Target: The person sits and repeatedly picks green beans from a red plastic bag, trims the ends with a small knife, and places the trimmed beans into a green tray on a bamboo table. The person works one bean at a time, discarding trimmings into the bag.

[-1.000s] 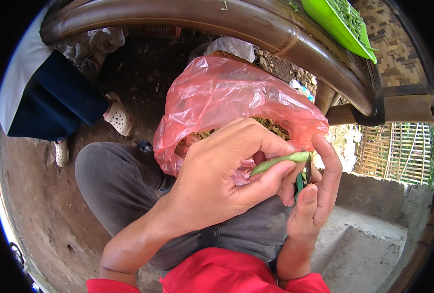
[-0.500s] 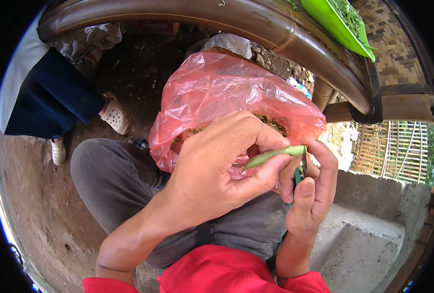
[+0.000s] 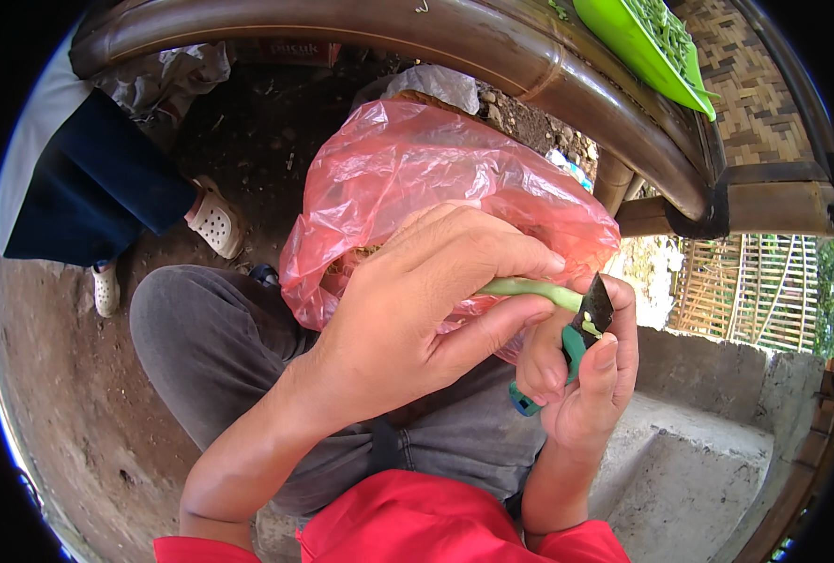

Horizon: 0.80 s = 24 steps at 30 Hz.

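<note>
Your left hand (image 3: 417, 319) pinches the green bean (image 3: 530, 289), its length pointing toward 3 o'clock; your right hand (image 3: 586, 394) grasps a knife (image 3: 581, 328).

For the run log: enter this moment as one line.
left hand holds green bean | right hand holds green-handled knife, blade on bean | pink bag behind

At centre, the left hand (image 3: 408, 310) pinches a green bean (image 3: 530, 290) pointing toward 3 o'clock. There the right hand (image 3: 586, 394) grips a small teal-handled knife (image 3: 581, 328), blade touching the bean. A pink plastic bag (image 3: 417, 178) sits at 12 o'clock.
</note>
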### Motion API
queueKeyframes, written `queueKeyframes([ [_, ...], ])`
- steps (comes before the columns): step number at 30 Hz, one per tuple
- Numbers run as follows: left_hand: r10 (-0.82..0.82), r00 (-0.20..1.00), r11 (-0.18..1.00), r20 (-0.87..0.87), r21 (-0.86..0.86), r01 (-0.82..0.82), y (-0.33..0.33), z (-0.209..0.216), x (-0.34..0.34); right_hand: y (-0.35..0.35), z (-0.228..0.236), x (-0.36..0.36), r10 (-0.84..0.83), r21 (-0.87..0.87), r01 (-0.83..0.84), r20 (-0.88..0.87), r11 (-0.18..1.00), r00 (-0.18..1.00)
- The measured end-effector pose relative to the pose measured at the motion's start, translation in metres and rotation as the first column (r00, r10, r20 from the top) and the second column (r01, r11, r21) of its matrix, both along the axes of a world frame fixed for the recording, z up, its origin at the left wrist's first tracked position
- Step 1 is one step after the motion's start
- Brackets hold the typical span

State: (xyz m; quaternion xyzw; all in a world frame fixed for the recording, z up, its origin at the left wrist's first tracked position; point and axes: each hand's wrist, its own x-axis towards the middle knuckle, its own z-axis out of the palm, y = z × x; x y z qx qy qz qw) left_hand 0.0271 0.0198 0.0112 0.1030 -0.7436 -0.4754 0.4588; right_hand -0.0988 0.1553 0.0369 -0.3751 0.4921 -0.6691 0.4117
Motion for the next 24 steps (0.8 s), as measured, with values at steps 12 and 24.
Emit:
queueKeyframes([
  [12, 0.274, 0.961, 0.862, -0.046, -0.432, -0.266, -0.005, 0.002, 0.004, 0.001, 0.003, 0.012, -0.017, 0.032, 0.018, -0.038, 0.999, 0.999],
  [24, 0.109, 0.987, 0.969, -0.117, -0.207, -0.132, 0.000, -0.001, 0.003, -0.002, 0.002, 0.006, 0.001, -0.005, -0.001, 0.022, 1.000, 1.000],
])
